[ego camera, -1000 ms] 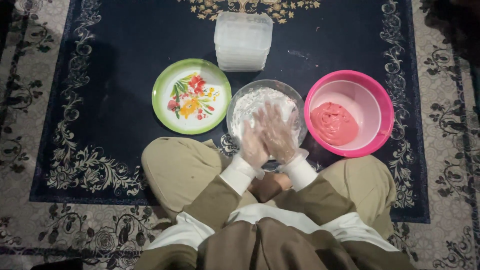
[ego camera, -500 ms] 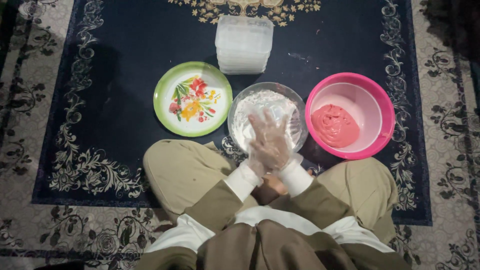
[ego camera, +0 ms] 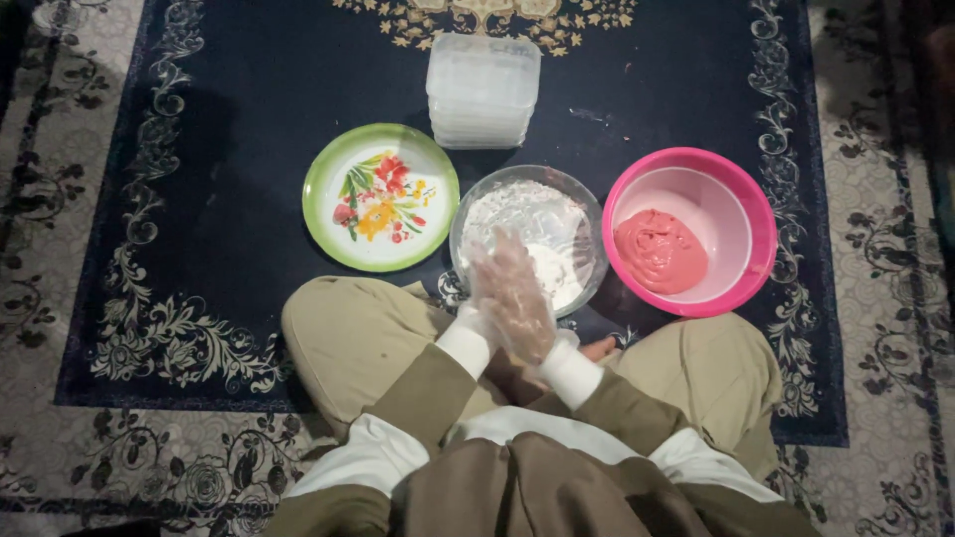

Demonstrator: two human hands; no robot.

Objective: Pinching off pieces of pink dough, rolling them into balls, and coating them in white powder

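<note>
Both my hands wear thin clear plastic gloves and are pressed flat, palm to palm, over the near rim of a glass bowl (ego camera: 587,214) of white flour (ego camera: 517,211). My right hand (ego camera: 515,293) lies on top, fingers stretched toward the flour. My left hand (ego camera: 477,320) is mostly hidden under it. I see nothing gripped between them. To the right, touching the glass bowl, stands a pink bowl (ego camera: 741,204) with a lump of pink dough (ego camera: 659,251) in it.
A green-rimmed plate (ego camera: 323,194) with a flower print lies left of the glass bowl. A stack of clear plastic containers (ego camera: 482,89) stands behind it. Everything rests on a dark blue patterned rug (ego camera: 199,149). My crossed legs in tan trousers (ego camera: 348,338) fill the foreground.
My hands, held side by side over the flour bowl a second ago, have come together palm to palm and drawn slightly back toward me.
</note>
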